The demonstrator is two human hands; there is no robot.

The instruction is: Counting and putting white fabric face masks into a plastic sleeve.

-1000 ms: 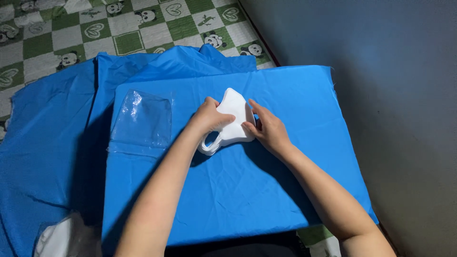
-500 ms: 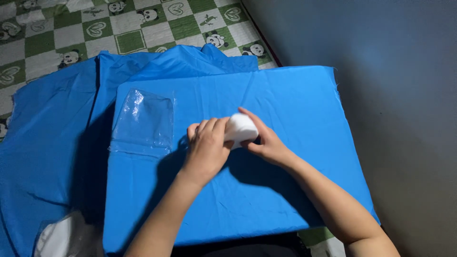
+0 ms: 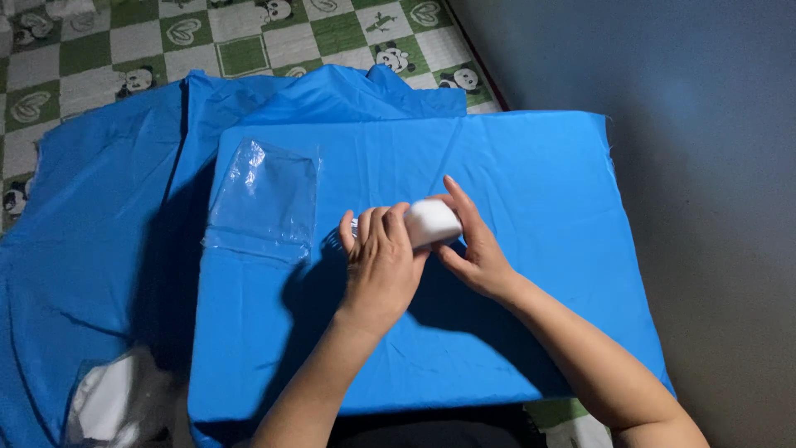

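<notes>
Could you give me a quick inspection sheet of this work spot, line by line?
Surface: raised board covered in blue cloth.
Job's things: small white folded piece, pressed on the board between both hands.
Clutter: clear plastic bag lying flat to the left; white bundle at lower left.
Grippers: left hand on top of the piece; right hand alongside it.
Cables: nothing seen.
Surroundings: green-and-white patterned floor; grey wall on the right.

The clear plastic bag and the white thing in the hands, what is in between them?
Only bare blue cloth lies between the clear plastic bag and the folded white piece, as the head view shows. The left hand and right hand both hold that white piece.
</notes>
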